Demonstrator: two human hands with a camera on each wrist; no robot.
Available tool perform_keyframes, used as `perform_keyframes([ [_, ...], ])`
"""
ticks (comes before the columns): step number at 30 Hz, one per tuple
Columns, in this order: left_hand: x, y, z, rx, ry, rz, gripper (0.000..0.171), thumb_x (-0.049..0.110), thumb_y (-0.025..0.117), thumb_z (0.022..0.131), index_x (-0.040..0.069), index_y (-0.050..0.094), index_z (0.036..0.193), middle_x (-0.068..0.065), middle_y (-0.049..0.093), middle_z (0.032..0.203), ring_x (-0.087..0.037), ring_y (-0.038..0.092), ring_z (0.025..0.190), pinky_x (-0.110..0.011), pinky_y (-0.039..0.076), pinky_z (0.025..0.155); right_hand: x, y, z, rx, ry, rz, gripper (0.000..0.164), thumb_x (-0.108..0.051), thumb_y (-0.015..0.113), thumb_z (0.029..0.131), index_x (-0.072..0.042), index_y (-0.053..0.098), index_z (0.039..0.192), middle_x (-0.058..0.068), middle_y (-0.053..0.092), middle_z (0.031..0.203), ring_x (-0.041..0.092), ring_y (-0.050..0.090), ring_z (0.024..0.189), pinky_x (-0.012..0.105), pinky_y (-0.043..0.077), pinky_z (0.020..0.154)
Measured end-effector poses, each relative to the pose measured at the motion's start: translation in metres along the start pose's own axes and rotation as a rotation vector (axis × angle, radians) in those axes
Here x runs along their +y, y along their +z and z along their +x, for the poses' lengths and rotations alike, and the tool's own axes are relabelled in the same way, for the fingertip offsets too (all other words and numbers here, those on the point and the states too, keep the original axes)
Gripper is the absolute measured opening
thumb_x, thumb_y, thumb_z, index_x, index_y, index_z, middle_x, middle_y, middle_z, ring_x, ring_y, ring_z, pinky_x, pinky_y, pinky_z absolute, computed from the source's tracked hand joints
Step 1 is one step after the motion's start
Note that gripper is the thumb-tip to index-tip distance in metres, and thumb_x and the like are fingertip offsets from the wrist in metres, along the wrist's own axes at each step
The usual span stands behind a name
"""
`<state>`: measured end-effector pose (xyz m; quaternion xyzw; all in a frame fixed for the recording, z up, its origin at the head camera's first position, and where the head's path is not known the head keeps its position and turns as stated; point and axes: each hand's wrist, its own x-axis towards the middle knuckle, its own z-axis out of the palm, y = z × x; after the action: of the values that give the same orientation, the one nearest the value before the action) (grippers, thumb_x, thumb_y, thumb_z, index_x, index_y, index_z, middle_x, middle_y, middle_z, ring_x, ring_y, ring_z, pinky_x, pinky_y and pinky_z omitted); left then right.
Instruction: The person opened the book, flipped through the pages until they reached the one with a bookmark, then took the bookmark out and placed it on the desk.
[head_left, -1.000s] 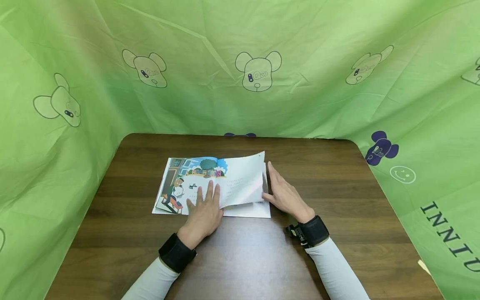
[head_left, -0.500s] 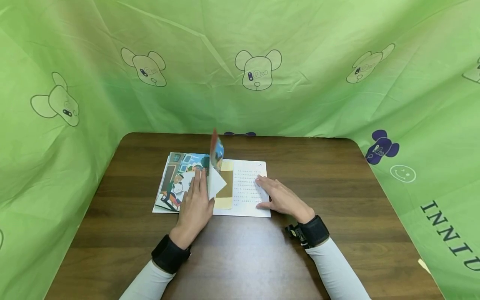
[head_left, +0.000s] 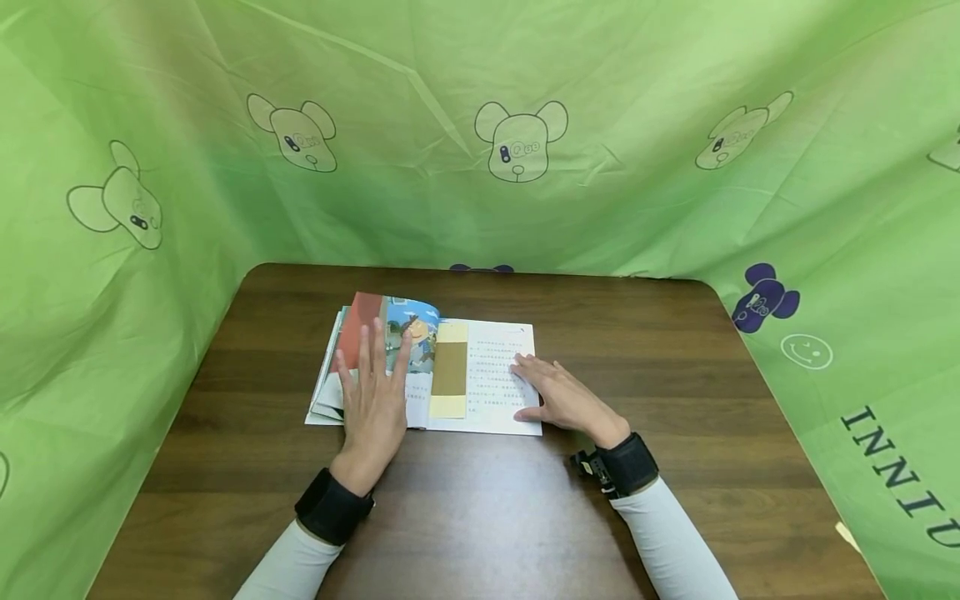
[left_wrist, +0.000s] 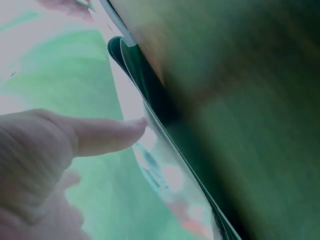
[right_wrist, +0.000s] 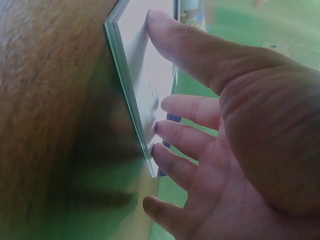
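Observation:
An illustrated book lies open on the wooden table. Its right page carries lines of print beside a yellow and brown strip near the spine. On the left half my left hand has its fingers spread over a curving page with a red part and a coloured picture. My left thumb touches the page edge in the left wrist view. The fingertips of my right hand rest on the outer margin of the right page, fingers nearly straight. Its thumb lies on the same page in the right wrist view.
The brown wooden table extends around the book on all sides. A green curtain printed with bear heads hangs behind and beside it. Black bands are strapped round both wrists.
A leaf has turned from the right side over to the left, uncovering the printed page and strip. My left hand has moved left with it; my right hand has settled onto the right page.

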<state>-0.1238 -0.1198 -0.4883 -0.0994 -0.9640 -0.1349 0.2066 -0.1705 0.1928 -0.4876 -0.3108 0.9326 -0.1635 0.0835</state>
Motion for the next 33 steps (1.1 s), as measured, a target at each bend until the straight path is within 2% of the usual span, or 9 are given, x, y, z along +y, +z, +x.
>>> perform_keyframes([
  [3, 0.001, 0.000, -0.002, -0.139, 0.018, 0.051, 0.096, -0.012, 0.071, 0.071, 0.021, 0.037, 0.154, -0.018, 0.006, 0.165, -0.036, -0.002, 0.150, -0.065, -0.007, 0.112, 0.000, 0.001, 0.000, 0.003, -0.006, -0.002, 0.081, -0.043, 0.073, 0.082, -0.001, 0.046, 0.146, 0.019, 0.038, 0.155, 0.034, 0.034, 0.142, 0.062, 0.023, 0.112],
  [6, 0.004, 0.001, -0.006, -0.251, 0.071, 0.074, 0.096, -0.012, 0.071, 0.071, 0.026, 0.040, 0.153, -0.015, 0.012, 0.165, -0.038, 0.002, 0.150, -0.066, -0.005, 0.113, 0.000, 0.001, -0.001, -0.001, -0.010, 0.006, 0.080, -0.042, 0.073, 0.083, 0.000, 0.046, 0.146, 0.020, 0.038, 0.155, 0.034, 0.033, 0.143, 0.060, 0.023, 0.113],
  [10, 0.006, -0.001, -0.011, -0.288, 0.145, 0.079, 0.083, -0.010, 0.069, 0.074, 0.025, 0.050, 0.147, -0.013, 0.026, 0.162, -0.038, 0.014, 0.149, -0.068, 0.005, 0.112, 0.000, 0.002, -0.001, -0.006, -0.013, 0.023, 0.080, -0.040, 0.074, 0.083, 0.001, 0.046, 0.145, 0.021, 0.037, 0.155, 0.035, 0.032, 0.143, 0.059, 0.022, 0.114],
  [12, 0.007, -0.004, -0.012, -0.312, 0.154, 0.072, 0.079, -0.008, 0.069, 0.074, 0.022, 0.052, 0.146, -0.012, 0.030, 0.160, -0.038, 0.019, 0.148, -0.070, 0.011, 0.111, 0.000, 0.002, 0.000, -0.006, -0.013, 0.024, 0.080, -0.040, 0.074, 0.082, 0.001, 0.046, 0.146, 0.021, 0.037, 0.155, 0.034, 0.032, 0.143, 0.058, 0.022, 0.114],
  [17, 0.008, -0.008, -0.013, -0.470, 0.085, 0.019, 0.078, -0.002, 0.064, 0.081, 0.020, 0.041, 0.152, -0.011, 0.027, 0.162, -0.037, 0.018, 0.148, -0.072, 0.018, 0.107, 0.002, 0.002, 0.002, 0.003, -0.016, 0.029, 0.082, -0.042, 0.074, 0.081, 0.000, 0.047, 0.145, 0.020, 0.039, 0.154, 0.033, 0.032, 0.143, 0.054, 0.023, 0.115],
  [21, 0.010, -0.006, -0.013, -0.581, 0.012, -0.015, 0.067, 0.012, 0.055, 0.094, 0.023, 0.032, 0.156, -0.008, 0.018, 0.165, -0.037, 0.012, 0.149, -0.077, 0.019, 0.103, 0.002, 0.002, 0.002, 0.015, -0.003, 0.046, 0.082, -0.045, 0.073, 0.082, 0.001, 0.047, 0.145, 0.020, 0.041, 0.153, 0.035, 0.035, 0.142, 0.050, 0.028, 0.114],
  [24, 0.012, -0.004, -0.013, -0.606, -0.023, -0.033, 0.060, 0.027, 0.047, 0.101, 0.023, 0.029, 0.158, -0.007, 0.016, 0.166, -0.037, 0.010, 0.150, -0.079, 0.017, 0.101, 0.000, 0.002, 0.006, 0.049, 0.018, 0.078, 0.079, -0.046, 0.070, 0.085, 0.002, 0.048, 0.144, 0.020, 0.046, 0.149, 0.036, 0.039, 0.138, 0.049, 0.032, 0.112],
  [27, 0.012, -0.003, -0.013, -0.608, -0.050, -0.033, 0.061, 0.037, 0.043, 0.102, 0.023, 0.026, 0.159, -0.007, 0.014, 0.166, -0.038, 0.008, 0.150, -0.081, 0.016, 0.100, -0.003, 0.001, 0.013, 0.079, 0.056, 0.139, 0.077, -0.049, 0.064, 0.088, 0.002, 0.048, 0.144, 0.020, 0.050, 0.145, 0.034, 0.043, 0.135, 0.048, 0.035, 0.110],
  [33, 0.011, -0.006, -0.013, -0.612, -0.092, -0.045, 0.062, 0.041, 0.041, 0.102, 0.024, 0.024, 0.159, -0.010, 0.011, 0.166, -0.041, 0.007, 0.149, -0.083, 0.016, 0.096, -0.014, 0.004, 0.033, 0.112, 0.177, 0.410, 0.079, -0.049, 0.062, 0.090, 0.001, 0.042, 0.148, 0.016, 0.060, 0.135, 0.026, 0.061, 0.116, 0.043, 0.048, 0.097],
])
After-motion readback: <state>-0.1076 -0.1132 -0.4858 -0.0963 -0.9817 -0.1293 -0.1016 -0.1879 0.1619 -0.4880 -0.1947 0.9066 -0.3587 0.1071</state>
